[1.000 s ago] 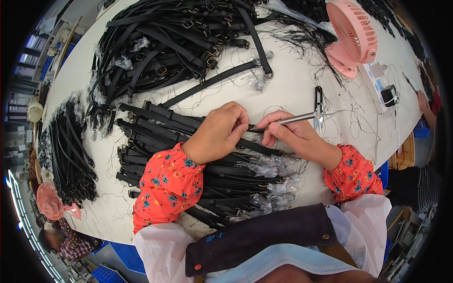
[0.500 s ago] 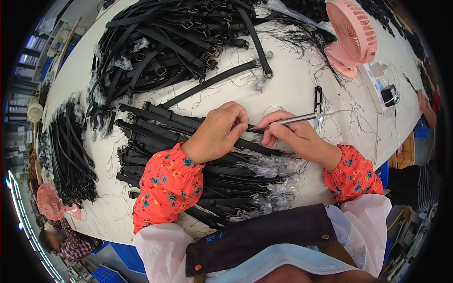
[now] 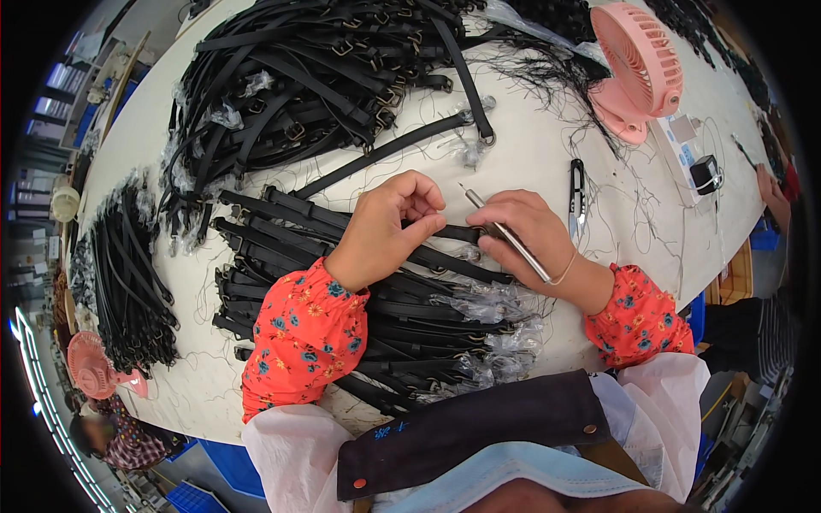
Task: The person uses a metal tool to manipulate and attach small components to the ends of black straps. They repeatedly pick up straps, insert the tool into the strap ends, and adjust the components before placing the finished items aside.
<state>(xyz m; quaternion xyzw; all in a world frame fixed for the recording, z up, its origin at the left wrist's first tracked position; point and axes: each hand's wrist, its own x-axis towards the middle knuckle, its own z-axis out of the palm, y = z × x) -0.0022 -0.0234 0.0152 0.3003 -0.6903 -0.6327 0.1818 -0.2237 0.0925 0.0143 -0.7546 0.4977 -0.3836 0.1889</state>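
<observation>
Some blue lettering (image 3: pixel 392 430) on dark cloth (image 3: pixel 496 419); right fingers (image 3: pixel 506 209) around a silver tool (image 3: pixel 518 246), left fingers (image 3: pixel 422 189) curled, hold unclear.

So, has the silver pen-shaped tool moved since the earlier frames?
Yes. Against the black-handled cutter, the silver tool in the right hand has swung: rear end away from the cutter and down the picture, tip up.

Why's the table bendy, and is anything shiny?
In the head view, the fisheye lens bends the edges of the white table; in that same view, light glints off the silver tool in the right hand and the clear plastic.
</observation>
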